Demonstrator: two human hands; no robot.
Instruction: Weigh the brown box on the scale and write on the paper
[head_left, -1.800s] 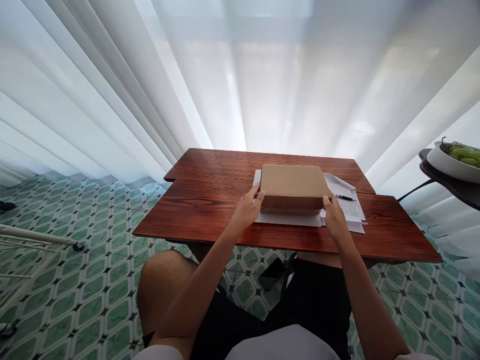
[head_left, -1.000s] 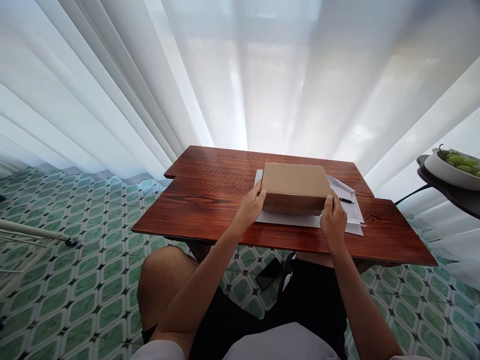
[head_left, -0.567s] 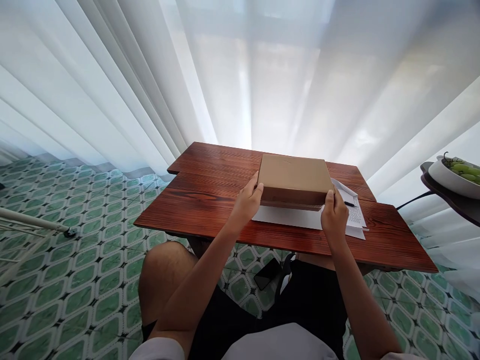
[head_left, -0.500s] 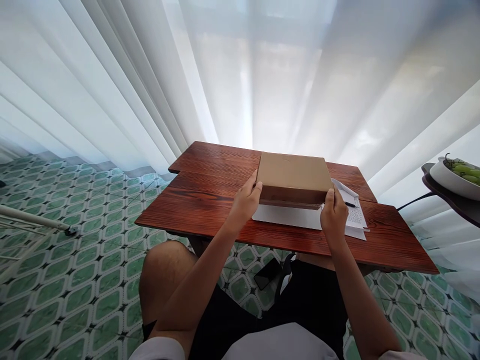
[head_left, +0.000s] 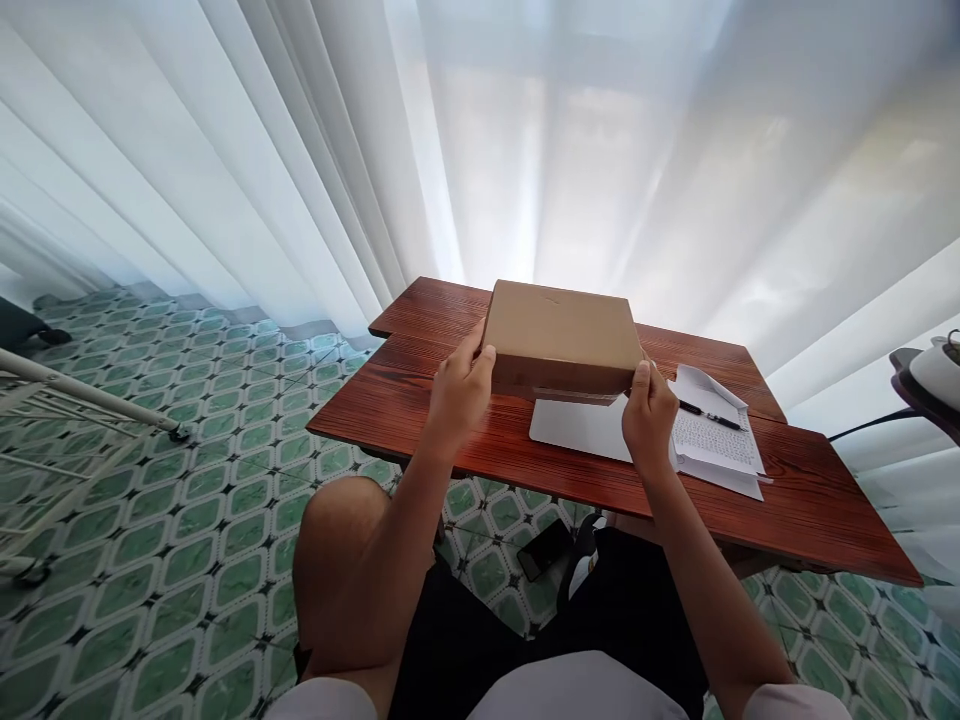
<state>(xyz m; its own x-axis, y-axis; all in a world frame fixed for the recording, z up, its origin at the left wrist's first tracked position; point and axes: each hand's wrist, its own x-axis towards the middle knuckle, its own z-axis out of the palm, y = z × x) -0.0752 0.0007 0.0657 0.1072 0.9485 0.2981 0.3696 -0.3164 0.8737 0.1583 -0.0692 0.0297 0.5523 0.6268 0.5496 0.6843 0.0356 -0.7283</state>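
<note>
Left hand (head_left: 459,392) and right hand (head_left: 648,420) are clasping the flat brown cardboard box (head_left: 561,340) by its near corners, lifting it above the white sheet (head_left: 581,433) (next likely calling for level carrying).

Bare forearms, black shorts, white top

Cardboard box (head_left: 561,325) now lifted leftward

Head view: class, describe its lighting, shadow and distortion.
Head view: strong backlight through the white curtains washes out their upper part; the cardboard box, held by left hand and right hand, shows a shaded near side; wide-angle lens fans the curtain folds outward.
</note>
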